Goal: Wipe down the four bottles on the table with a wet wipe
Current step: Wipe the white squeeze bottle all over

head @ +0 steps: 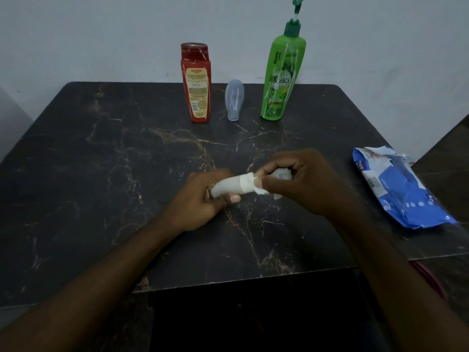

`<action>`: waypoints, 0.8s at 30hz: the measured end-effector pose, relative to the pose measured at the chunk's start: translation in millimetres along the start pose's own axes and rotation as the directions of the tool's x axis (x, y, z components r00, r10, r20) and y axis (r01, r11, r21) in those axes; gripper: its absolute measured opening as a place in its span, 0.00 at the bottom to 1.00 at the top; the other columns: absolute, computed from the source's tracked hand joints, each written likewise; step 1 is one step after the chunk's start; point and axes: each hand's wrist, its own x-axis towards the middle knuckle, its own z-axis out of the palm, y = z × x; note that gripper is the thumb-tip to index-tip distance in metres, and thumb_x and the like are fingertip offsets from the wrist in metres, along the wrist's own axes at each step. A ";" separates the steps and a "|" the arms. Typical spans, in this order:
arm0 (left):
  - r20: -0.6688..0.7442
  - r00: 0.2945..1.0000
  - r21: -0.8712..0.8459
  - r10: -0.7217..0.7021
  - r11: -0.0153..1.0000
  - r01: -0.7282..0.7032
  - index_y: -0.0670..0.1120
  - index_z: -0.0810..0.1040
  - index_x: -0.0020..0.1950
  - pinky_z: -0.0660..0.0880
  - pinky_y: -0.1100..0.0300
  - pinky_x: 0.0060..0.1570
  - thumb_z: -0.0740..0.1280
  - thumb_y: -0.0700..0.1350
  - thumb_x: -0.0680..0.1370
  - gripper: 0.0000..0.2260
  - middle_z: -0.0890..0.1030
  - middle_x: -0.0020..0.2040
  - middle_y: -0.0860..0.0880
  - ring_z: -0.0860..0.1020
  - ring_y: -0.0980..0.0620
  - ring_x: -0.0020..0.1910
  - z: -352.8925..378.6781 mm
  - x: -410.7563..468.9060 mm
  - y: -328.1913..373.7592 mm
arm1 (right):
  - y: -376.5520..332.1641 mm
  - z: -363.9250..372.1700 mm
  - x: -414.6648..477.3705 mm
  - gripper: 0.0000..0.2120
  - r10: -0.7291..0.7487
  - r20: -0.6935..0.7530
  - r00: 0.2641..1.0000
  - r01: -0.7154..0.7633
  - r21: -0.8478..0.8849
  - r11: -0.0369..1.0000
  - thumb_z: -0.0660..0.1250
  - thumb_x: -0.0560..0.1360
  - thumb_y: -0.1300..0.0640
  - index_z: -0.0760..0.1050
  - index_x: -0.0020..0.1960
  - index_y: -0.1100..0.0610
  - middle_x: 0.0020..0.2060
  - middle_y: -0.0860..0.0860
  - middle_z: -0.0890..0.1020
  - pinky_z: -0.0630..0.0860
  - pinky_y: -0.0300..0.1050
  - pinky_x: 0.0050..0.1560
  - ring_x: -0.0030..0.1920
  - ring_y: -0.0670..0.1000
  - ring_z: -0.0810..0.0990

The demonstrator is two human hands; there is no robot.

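A small white bottle (229, 187) lies sideways between my hands above the middle of the dark marble table (101, 161). My left hand (203, 199) grips its base end. At the bottle's cap end, my right hand (302, 181) holds a crumpled white wet wipe (279, 175) pressed against it. Three more bottles stand in a row at the far edge: a red bottle (196, 83) on the left, a small grey-blue bottle (234, 99) in the middle, and a tall green pump bottle (283, 72) on the right.
A blue and white wet wipe pack (398, 191) lies at the table's right edge. A pale wall rises just behind the bottles. The table's near edge runs below my forearms, with dark floor beneath.
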 end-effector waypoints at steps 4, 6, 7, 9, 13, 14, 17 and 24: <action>0.000 1.000 -0.012 0.008 1.000 -0.008 0.44 0.80 0.46 0.72 0.68 0.39 0.75 0.44 0.77 0.06 0.81 0.39 0.50 0.80 0.52 0.39 -0.9 -0.7 0.0 | 1.7 0.9 4.5 0.05 -0.019 -0.011 1.000 0.018 -0.075 0.997 0.73 0.72 0.56 0.82 0.45 0.47 0.38 0.39 0.83 0.73 0.28 0.41 0.40 0.39 0.81; 0.003 1.000 -0.014 -0.005 1.000 0.005 0.43 0.81 0.47 0.72 0.68 0.40 0.75 0.42 0.77 0.05 0.82 0.40 0.49 0.80 0.52 0.41 -1.3 0.0 -0.7 | 1.7 -0.5 1.7 0.04 -0.013 0.031 0.999 0.016 -0.083 0.996 0.73 0.71 0.57 0.82 0.45 0.48 0.38 0.39 0.83 0.74 0.28 0.41 0.40 0.39 0.81; 0.002 1.000 -0.010 -0.010 1.000 0.010 0.44 0.81 0.48 0.72 0.69 0.40 0.75 0.42 0.76 0.05 0.82 0.41 0.50 0.80 0.53 0.41 -1.2 0.4 -0.6 | 0.9 -1.6 1.2 0.04 -0.015 0.045 0.999 0.018 -0.071 0.997 0.73 0.72 0.57 0.82 0.45 0.49 0.39 0.40 0.83 0.74 0.29 0.41 0.40 0.40 0.82; 0.006 1.000 -0.008 -0.007 1.000 0.007 0.46 0.80 0.47 0.72 0.69 0.40 0.75 0.42 0.77 0.04 0.81 0.41 0.52 0.80 0.54 0.41 -1.2 0.6 0.1 | -1.7 -2.3 3.7 0.03 -0.019 0.033 0.999 0.020 -0.025 0.999 0.74 0.72 0.57 0.84 0.45 0.52 0.40 0.43 0.85 0.76 0.31 0.41 0.40 0.42 0.82; 0.006 1.000 -0.024 0.003 1.000 -0.003 0.51 0.80 0.48 0.71 0.72 0.41 0.75 0.40 0.76 0.07 0.81 0.43 0.57 0.80 0.58 0.41 -1.9 -0.4 3.2 | -0.9 0.8 11.0 0.03 -0.025 -0.031 0.999 0.023 -0.067 0.997 0.73 0.72 0.56 0.82 0.45 0.49 0.40 0.40 0.84 0.75 0.30 0.40 0.40 0.40 0.82; 0.000 1.000 -0.038 0.001 0.999 -0.001 0.51 0.80 0.48 0.70 0.72 0.41 0.75 0.40 0.76 0.07 0.81 0.42 0.58 0.80 0.58 0.41 -2.1 -0.3 3.6 | 1.4 0.9 10.2 0.04 -0.018 -0.020 1.000 0.015 -0.105 0.994 0.73 0.71 0.56 0.82 0.45 0.48 0.39 0.40 0.84 0.75 0.30 0.39 0.40 0.40 0.81; 0.000 1.000 -0.046 0.001 0.999 -0.001 0.48 0.80 0.47 0.71 0.70 0.40 0.75 0.43 0.76 0.04 0.81 0.41 0.56 0.80 0.58 0.40 -2.0 0.4 2.2 | 3.5 -1.1 3.3 0.03 0.020 0.046 0.999 -0.016 -0.084 0.996 0.73 0.71 0.57 0.83 0.44 0.50 0.39 0.40 0.84 0.74 0.29 0.40 0.40 0.39 0.81; -0.007 1.000 -0.033 -0.009 0.999 0.009 0.46 0.82 0.50 0.75 0.65 0.42 0.74 0.46 0.76 0.06 0.83 0.43 0.53 0.81 0.54 0.43 -0.2 -1.3 1.5 | 1.3 2.6 14.1 0.05 0.016 -0.053 0.998 -0.015 0.014 1.000 0.74 0.72 0.59 0.83 0.44 0.50 0.40 0.42 0.85 0.77 0.33 0.40 0.40 0.42 0.83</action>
